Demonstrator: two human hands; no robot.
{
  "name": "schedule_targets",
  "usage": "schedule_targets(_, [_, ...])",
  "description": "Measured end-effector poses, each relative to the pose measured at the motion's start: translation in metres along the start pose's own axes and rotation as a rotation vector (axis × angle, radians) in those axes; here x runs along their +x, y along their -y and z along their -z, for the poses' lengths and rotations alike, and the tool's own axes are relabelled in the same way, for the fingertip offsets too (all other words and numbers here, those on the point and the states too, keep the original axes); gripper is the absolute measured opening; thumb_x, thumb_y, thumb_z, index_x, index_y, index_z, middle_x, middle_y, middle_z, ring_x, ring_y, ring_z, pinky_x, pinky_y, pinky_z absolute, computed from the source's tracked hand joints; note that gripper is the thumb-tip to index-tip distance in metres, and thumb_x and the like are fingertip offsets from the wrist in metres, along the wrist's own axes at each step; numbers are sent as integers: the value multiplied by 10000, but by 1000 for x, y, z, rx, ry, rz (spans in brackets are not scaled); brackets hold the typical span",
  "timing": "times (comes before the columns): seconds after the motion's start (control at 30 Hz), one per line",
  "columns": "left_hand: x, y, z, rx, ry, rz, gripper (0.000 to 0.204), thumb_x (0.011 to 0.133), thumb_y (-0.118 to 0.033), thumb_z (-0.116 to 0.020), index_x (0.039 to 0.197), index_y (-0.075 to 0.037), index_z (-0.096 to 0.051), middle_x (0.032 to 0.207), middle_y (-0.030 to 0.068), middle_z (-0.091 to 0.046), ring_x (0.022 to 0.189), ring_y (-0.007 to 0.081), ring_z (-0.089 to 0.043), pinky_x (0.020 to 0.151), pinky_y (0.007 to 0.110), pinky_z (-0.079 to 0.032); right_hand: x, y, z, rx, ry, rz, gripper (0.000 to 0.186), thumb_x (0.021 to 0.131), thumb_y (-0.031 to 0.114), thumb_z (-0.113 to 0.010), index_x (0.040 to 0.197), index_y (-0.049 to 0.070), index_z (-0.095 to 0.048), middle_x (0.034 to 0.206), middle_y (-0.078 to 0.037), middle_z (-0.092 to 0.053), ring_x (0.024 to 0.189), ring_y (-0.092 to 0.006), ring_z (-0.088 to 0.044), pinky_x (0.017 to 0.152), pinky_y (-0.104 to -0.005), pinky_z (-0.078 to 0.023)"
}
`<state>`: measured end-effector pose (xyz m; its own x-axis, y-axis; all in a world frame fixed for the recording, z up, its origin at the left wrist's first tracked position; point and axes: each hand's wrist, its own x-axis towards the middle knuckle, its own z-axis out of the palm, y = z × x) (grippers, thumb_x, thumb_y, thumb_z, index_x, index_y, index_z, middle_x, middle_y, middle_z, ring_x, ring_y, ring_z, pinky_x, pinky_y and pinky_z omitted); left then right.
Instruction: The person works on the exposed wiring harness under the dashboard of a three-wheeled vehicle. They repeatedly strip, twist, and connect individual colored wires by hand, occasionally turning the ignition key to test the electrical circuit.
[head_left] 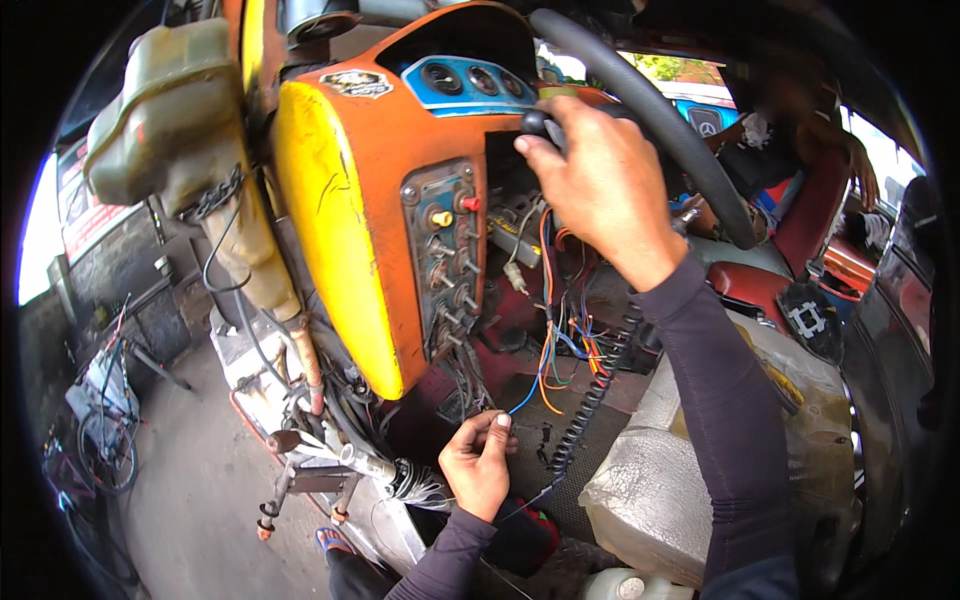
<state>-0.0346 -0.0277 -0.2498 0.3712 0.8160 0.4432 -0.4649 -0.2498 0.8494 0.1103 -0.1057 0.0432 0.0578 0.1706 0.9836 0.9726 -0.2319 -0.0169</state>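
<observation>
My right hand (605, 185) grips a black knob (537, 124), the end of a lever beside the black steering wheel (665, 105), under the blue gauge panel (470, 82). Its remaining fingers are partly hidden behind the back of the hand. Lower down, my left hand (478, 463) is closed in a pinch on the end of a blue wire (527, 397). That wire runs up to a loose bundle of coloured wires (572, 345) hanging below the dashboard. A black coiled cord (582, 425) hangs beside the bundle, next to my right forearm.
An orange and yellow dashboard (330, 210) carries a switch panel (442, 260). A silver-covered seat or engine cover (650, 480) stands at right. Another person (790, 130) sits beyond the wheel. A cloudy plastic tank (165, 110) is at left, above bare cables (415, 485); a bicycle (108, 440) stands outside.
</observation>
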Motion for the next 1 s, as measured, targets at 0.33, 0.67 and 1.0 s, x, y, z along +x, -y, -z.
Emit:
schedule_targets(0.33, [-1, -5, 2, 39, -1, 15, 173, 1013, -98, -726, 1076, 63, -730, 844, 61, -730, 692, 112, -691, 647, 272, -588, -4, 5, -9, 65, -71, -53, 383, 841, 262, -853, 1010, -17, -650, 826, -265, -729, 811, -466, -732, 716, -537, -588])
schedule_targets(0.67, [2, -3, 5, 44, -14, 8, 163, 1017, -97, -720, 1068, 58, -731, 865, 69, -741, 701, 112, -691, 648, 271, -581, -59, 14, 52, 522, 298, -154, 213, 1017, 201, -550, 1077, -3, -535, 704, -183, -604, 675, -341, -665, 652, -448, -478])
schedule_targets(1.0, [2, -14, 3, 31, 9, -7, 159, 1015, -102, -728, 1066, 48, -739, 831, 56, -735, 693, 95, -679, 648, 259, -576, -153, -1, 76, 496, 836, -192, 373, 944, -18, -638, 1309, 42, -585, 1104, -203, -728, 958, -387, -756, 784, -410, -578])
